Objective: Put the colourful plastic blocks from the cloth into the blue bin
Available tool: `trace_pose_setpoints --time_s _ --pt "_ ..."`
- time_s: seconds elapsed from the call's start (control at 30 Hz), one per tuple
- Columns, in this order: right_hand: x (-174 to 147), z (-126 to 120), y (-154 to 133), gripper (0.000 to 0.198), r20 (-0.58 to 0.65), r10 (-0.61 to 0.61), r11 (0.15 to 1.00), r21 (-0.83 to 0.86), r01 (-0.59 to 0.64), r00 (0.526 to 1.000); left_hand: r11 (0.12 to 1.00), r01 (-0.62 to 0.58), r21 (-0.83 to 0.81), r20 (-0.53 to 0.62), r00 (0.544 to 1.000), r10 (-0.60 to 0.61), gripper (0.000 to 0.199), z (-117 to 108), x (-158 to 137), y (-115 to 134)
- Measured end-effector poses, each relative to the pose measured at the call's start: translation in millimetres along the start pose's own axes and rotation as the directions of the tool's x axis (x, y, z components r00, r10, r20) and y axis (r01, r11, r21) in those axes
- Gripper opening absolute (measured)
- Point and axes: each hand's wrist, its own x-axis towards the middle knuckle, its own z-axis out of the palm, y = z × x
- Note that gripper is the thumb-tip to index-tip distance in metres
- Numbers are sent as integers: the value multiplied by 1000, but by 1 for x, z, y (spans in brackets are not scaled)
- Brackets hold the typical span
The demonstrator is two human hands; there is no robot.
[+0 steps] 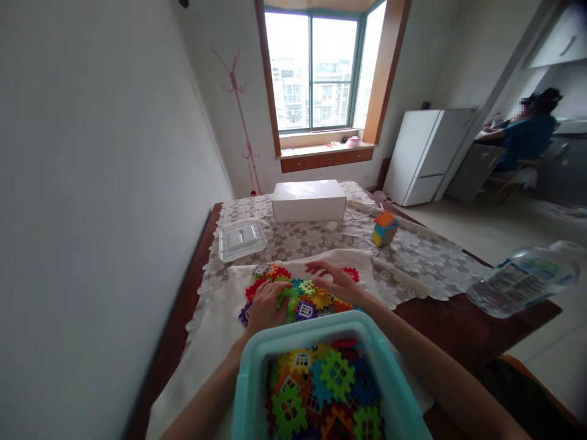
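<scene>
A heap of colourful plastic interlocking building pieces (321, 297) lies on a white cloth (220, 333) behind the tub. My left hand (266, 304) rests cupped on the heap's left side, thumb and fingers apart beside a green piece (291, 297). Over the right side of the heap, my right hand (337, 283) is open, its fingers stretched to the left. Whether its palm touches the pieces I cannot tell. Between my forearms stands a turquoise tub (316, 326), holding several more pieces, among them a green window piece (337, 373).
A clear plastic lid (242, 239) lies at left and a white box (309, 201) at the back. Right of it stands a small built block house (384, 230). A large clear bottle (523, 281) lies near the table's right edge. A person in blue (527, 143) sits far right.
</scene>
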Motion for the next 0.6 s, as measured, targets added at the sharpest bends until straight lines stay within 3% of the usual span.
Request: trace_pose_setpoints --time_s 0.1,0.17,0.27,0.4,0.6 --pt "2 8 11 64 2 51 914 -403 -46 999 997 -55 -49 -77 996 51 28 1 1 -4" --pt "2 10 12 56 57 82 868 -495 -43 995 992 -80 -98 -102 992 70 27 2 1 -5" --pt "1 12 11 42 59 69 869 -494 -30 996 991 -63 -121 -93 994 52 26 2 1 -6" --pt "2 18 14 45 -31 16 895 -445 -28 999 992 36 -119 0 999 -36 23 -2 3 -1" --pt "3 31 12 49 -95 -128 981 -160 112 987 956 203 -212 -2 978 -208 26 -11 8 10"
